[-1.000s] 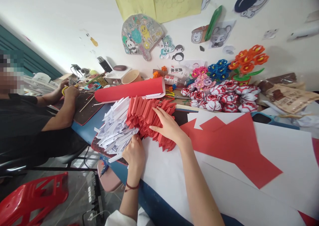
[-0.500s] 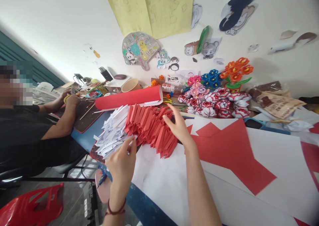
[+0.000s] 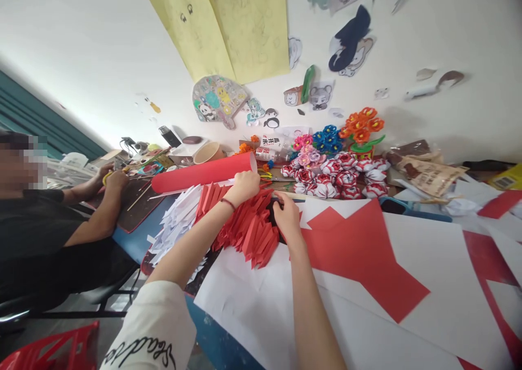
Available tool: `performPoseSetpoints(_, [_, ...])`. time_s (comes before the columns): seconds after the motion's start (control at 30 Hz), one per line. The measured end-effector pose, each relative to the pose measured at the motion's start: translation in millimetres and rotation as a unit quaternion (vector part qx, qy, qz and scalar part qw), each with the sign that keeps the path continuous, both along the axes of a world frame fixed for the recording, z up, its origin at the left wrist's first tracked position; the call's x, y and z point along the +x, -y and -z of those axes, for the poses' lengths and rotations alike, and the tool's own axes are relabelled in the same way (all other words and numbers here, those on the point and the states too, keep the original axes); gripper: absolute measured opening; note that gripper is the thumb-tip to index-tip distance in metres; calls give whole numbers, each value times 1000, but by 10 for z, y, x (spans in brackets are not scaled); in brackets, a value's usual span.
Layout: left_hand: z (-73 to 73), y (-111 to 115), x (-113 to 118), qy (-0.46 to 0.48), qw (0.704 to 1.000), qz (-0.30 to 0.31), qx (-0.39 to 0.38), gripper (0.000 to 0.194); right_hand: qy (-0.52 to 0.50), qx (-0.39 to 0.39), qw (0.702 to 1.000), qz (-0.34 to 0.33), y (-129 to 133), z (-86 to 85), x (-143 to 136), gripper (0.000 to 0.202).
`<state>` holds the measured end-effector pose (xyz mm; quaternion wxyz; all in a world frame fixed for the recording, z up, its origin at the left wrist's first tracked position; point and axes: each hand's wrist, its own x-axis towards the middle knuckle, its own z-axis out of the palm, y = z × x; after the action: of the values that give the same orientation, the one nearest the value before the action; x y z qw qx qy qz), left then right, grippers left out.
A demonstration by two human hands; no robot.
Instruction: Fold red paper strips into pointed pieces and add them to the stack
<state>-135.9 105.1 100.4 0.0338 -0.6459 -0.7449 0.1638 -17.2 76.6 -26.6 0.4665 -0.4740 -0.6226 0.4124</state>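
A pile of folded red paper strips (image 3: pixel 261 243) lies in front of me, with folded white paper strips (image 3: pixel 175 217) against its left side. My left hand (image 3: pixel 247 187) reaches across the red strips to their far edge, by the end of a red paper roll (image 3: pixel 199 174). Its fingers are curled down, and whatever is in them is hidden. Beside the right edge of the red pile is my right hand (image 3: pixel 289 217), thumb and forefinger bent and a little apart, with nothing seen between them. Flat red paper (image 3: pixel 346 247) lies on white sheets (image 3: pixel 440 250) to its right.
Red-and-white paper flowers (image 3: pixel 346 177) and orange flowers (image 3: pixel 362 125) stand along the wall. A blue phone-like object (image 3: pixel 414 209) lies at the far edge of the sheets. At left, another person's hands (image 3: pixel 116 179) hold yellow-handled scissors. A red stool (image 3: pixel 61 351) is on the floor.
My left hand has moved forward and right, from the near side of the strips to their far edge. My right hand has lowered beside the red pile, its fingers more bent. The view has shifted.
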Motion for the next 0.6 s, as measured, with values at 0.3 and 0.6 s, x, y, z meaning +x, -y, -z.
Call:
performPoseSetpoints(0.3, [177,-195,-129,0,1000,-13,-11,35,3,-16,1000,-15,34,-28,-46,35])
performPoseSetpoints(0.6, [48,-223,-115,24,999,-26,11,31,16,-22,999,-25,66,-84,-6,35])
